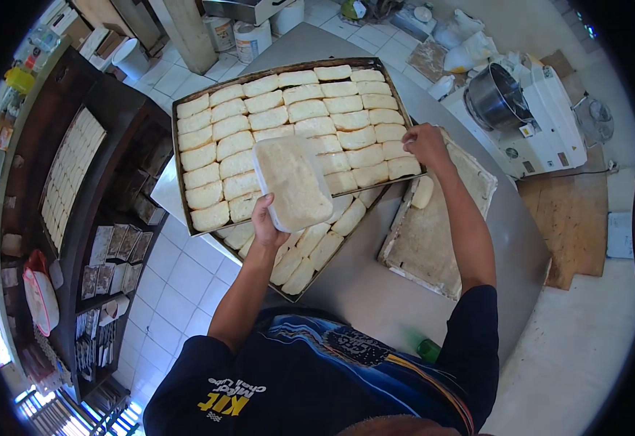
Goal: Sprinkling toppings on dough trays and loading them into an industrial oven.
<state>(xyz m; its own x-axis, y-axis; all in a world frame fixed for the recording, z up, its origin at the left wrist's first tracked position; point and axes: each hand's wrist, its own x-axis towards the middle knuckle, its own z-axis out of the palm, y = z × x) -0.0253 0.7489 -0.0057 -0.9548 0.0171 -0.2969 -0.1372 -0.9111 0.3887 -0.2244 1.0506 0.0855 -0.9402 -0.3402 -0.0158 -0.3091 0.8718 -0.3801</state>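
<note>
Gripping lidded plastic container (292, 184) from below, left hand (266, 227) holds it above dough-filled tray (186, 218); right hand (425, 142) clasps tray's right rim, on steel surface (375, 291).

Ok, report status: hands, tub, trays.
Left hand holds tub over top tray. Right hand on that tray's right corner. Top tray sits on a second tray of dough pieces. Nothing blocking.
</note>
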